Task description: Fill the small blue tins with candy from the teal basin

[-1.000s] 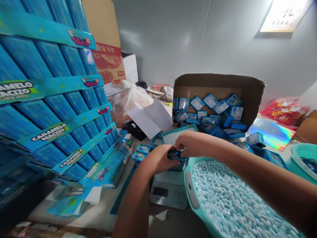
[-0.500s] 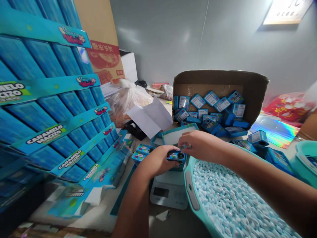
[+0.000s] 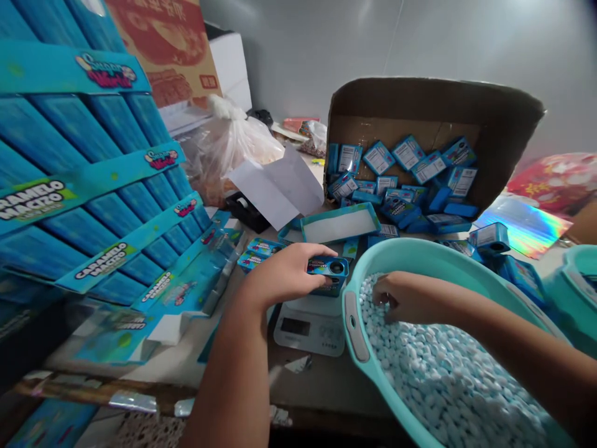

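My left hand [image 3: 291, 270] is closed around a small blue candy box [image 3: 336, 267] with dark round holes on its near end. The box is just above or on the plate of a white kitchen scale [image 3: 308, 331]; which, I cannot tell. My right hand [image 3: 403, 298] has its fingers curled down into pale blue and white candies [image 3: 438, 367] in a turquoise basin [image 3: 457, 264]. What those fingers hold is hidden. Beside my left wrist lie more blue boxes [image 3: 254, 256], and behind it sits an open shallow tray [image 3: 342, 224].
A tipped cardboard carton [image 3: 504, 118] holds several blue candy boxes. Stacked display trays [image 3: 112, 199] rise high on the left. A black tape dispenser [image 3: 247, 213], white paper [image 3: 268, 193] and a tied plastic bag [image 3: 233, 143] stand behind. Another turquoise tub [image 3: 571, 280] is at the right.
My right hand has moved from beside the held box, right and down into the candies. The left hand keeps hold of the box. The whole view has tilted downward.
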Demonstrator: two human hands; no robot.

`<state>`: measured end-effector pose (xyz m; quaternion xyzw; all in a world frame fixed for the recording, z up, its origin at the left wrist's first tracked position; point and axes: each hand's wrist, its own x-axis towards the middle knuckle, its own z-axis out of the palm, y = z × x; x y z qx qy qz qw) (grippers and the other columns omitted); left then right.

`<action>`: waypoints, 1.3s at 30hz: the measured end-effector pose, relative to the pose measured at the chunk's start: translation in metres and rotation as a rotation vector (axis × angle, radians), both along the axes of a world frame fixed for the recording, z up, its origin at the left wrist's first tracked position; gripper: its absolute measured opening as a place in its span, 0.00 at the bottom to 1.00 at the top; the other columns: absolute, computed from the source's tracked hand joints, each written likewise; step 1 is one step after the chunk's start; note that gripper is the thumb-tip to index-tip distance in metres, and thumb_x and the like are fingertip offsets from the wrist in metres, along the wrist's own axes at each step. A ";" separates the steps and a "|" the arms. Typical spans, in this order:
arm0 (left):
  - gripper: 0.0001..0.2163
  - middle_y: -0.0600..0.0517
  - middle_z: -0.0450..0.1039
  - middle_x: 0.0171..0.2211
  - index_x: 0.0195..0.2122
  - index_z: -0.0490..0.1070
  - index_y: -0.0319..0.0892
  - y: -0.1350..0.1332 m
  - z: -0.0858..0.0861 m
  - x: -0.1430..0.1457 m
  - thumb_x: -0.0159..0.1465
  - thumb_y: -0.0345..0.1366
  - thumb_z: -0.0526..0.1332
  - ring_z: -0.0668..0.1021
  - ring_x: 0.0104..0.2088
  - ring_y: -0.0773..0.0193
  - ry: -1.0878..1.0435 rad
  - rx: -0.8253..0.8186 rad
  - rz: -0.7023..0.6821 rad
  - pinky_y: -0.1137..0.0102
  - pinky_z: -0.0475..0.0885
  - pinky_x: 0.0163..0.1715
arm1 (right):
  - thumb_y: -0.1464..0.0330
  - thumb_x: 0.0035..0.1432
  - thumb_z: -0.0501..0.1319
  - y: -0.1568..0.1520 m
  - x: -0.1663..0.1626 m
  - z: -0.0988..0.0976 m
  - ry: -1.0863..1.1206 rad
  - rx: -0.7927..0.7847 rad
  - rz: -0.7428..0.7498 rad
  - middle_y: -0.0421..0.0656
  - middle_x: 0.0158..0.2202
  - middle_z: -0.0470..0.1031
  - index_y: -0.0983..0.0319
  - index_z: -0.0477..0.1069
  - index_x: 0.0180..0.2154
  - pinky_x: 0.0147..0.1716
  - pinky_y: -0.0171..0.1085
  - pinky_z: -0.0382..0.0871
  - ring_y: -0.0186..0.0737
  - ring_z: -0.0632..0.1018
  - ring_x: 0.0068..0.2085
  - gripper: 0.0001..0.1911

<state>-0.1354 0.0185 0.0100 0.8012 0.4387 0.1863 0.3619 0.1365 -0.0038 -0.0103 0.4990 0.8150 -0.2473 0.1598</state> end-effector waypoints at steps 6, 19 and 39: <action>0.25 0.51 0.75 0.55 0.56 0.72 0.49 -0.002 0.002 0.003 0.57 0.44 0.70 0.76 0.54 0.56 -0.194 0.065 0.084 0.62 0.71 0.54 | 0.67 0.46 0.62 -0.002 -0.002 0.005 -0.011 0.051 0.031 0.40 0.32 0.78 0.57 0.77 0.36 0.28 0.36 0.58 0.39 0.73 0.30 0.11; 0.22 0.48 0.78 0.38 0.56 0.69 0.40 0.010 0.000 0.010 0.64 0.43 0.64 0.79 0.34 0.66 -0.719 0.283 0.640 0.72 0.74 0.33 | 0.70 0.41 0.61 -0.010 -0.016 0.010 -0.117 0.082 -0.002 0.41 0.31 0.76 0.59 0.75 0.30 0.26 0.36 0.56 0.37 0.69 0.27 0.10; 0.16 0.50 0.80 0.35 0.41 0.78 0.42 0.000 0.005 0.016 0.63 0.49 0.63 0.79 0.34 0.62 -0.434 0.276 0.510 0.70 0.72 0.35 | 0.75 0.56 0.60 0.005 -0.027 0.078 0.405 0.543 0.097 0.43 0.34 0.74 0.64 0.76 0.35 0.34 0.34 0.66 0.35 0.73 0.32 0.06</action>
